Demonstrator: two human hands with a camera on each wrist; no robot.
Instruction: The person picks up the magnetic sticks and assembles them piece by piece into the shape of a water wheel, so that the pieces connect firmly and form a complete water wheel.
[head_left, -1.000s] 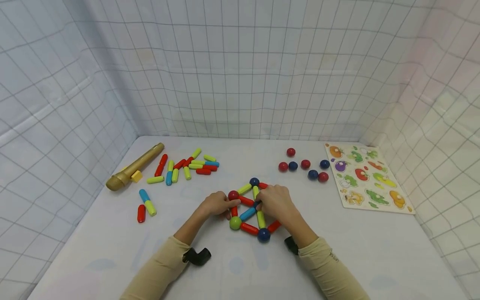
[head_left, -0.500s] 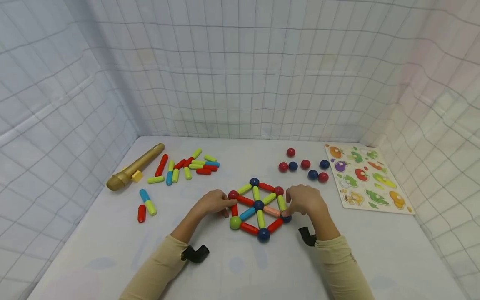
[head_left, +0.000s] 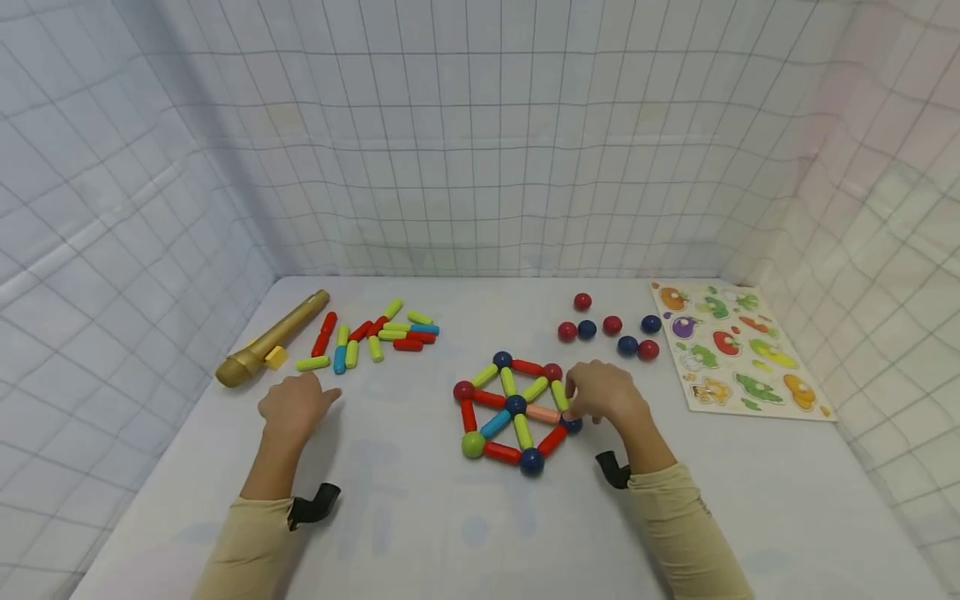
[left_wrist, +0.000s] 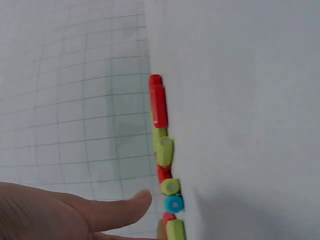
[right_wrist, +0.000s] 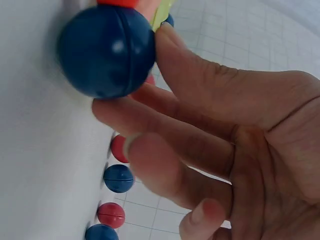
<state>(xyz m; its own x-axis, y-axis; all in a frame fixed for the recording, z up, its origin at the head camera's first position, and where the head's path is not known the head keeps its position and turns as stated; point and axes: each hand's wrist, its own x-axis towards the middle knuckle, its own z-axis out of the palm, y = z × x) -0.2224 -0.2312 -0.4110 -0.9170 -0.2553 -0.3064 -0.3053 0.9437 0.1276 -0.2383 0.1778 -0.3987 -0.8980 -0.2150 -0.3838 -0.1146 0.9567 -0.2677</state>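
Note:
A flat wheel of magnetic rods and balls lies on the table, with a dark blue hub ball (head_left: 515, 405) and a green ball (head_left: 473, 444) at its lower left. My right hand (head_left: 606, 392) is at its right corner. Thumb and a finger pinch the blue corner ball (right_wrist: 107, 52), which touches a red rod (head_left: 552, 440) and a pink rod (head_left: 542, 413). My left hand (head_left: 296, 408) is above the table at the left, thumb out, holding nothing visible. It is nearest the loose rods (head_left: 352, 353), and whatever lies beneath it is hidden.
Behind the left hand lies a gold toy microphone (head_left: 273, 337) beside a yellow block (head_left: 276, 358). Several loose red and blue balls (head_left: 612, 325) sit at the back right. A vegetable puzzle board (head_left: 738, 346) lies at the far right. Gridded cloth walls (head_left: 480, 167) surround the table.
My left hand has left the wheel's left side and moved left, over the spot of a red rod and a blue-green pair. My right hand went from the hub to the right corner ball.

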